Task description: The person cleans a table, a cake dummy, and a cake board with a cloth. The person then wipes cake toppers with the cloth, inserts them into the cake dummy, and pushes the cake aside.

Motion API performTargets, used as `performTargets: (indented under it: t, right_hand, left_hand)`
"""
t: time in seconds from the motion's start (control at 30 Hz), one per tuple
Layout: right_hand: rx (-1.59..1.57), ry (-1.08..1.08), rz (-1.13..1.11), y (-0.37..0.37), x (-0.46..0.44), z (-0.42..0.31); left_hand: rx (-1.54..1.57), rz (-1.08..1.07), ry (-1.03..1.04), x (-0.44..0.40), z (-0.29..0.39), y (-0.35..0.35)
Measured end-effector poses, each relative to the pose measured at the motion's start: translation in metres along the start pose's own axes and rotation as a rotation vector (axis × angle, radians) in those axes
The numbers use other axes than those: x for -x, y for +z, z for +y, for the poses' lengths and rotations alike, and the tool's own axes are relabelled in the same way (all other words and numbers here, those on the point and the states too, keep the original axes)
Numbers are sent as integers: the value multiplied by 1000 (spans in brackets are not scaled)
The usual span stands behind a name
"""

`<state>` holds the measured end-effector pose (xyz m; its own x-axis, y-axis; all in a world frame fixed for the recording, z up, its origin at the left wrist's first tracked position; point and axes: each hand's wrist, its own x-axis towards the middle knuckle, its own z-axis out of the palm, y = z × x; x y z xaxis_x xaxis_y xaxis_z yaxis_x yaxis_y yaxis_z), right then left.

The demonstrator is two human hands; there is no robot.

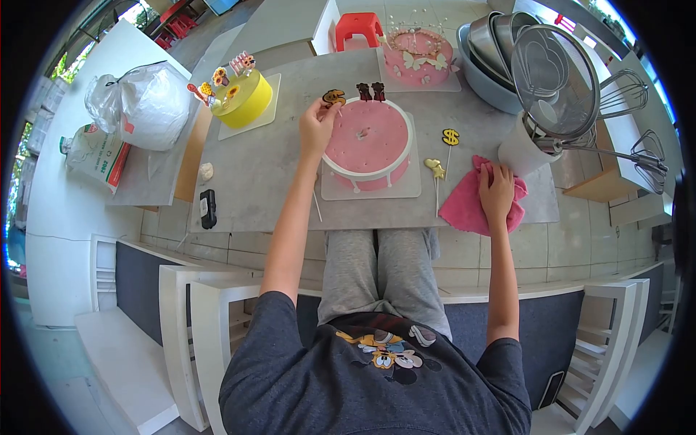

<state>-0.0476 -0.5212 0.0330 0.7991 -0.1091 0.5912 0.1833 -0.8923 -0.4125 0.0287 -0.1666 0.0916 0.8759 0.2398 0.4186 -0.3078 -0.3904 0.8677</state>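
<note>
A pink cake [367, 135] with a white rim and white drips sits on a square board [406, 187]. Two dark toppers [370, 91] stand at its far edge. My left hand [317, 125] is closed on a black and gold topper [333, 96] at the cake's upper left edge. On the right, my right hand [496, 190] rests on a crumpled pink cloth [464, 201], its fingers lying flat. Between the cake and the cloth lie a gold star topper [434, 167] and a dollar-sign topper [450, 137], both on sticks.
A yellow cake [248, 99] stands at the left, a second pink cake [417, 61] at the back. Metal bowls [484, 43], a sieve [556, 80] and whisks in a white container [522, 148] occupy the right. A black object [208, 209] lies near the left front edge.
</note>
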Motion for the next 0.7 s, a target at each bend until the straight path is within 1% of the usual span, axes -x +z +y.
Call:
performTargets:
  t: [0.1,0.17,0.27,0.4,0.5,0.57,0.6,0.67,0.7]
  right_hand:
    - [7,-9,7,0,1,0]
    - [26,-3,4,1,1,1]
    - [23,-14,14,3,2,2]
    - [18,-26,12,2,2,1]
    - [14,-30,22,2,3,1]
    - [15,-21,12,2,3,1]
    - [18,-27,17,3,3,2]
    - [0,-10,48,1,3,0]
    - [7,-16,56,0,4,0]
  left_hand:
    - [86,-39,-33,1,2,-1]
    - [106,11,18,0,0,1]
    - [35,-9,11,-1,-2,-1]
    - [62,-22,-6,2,-2,-3]
    - [78,-12,46,4,-2,-2]
    - [-28,-14,53,5,-4,-2]
    - [-23,-10,58,4,-6,-2]
    - [8,-76,59,5,-7,-4]
    - [18,-73,65,5,-8,-5]
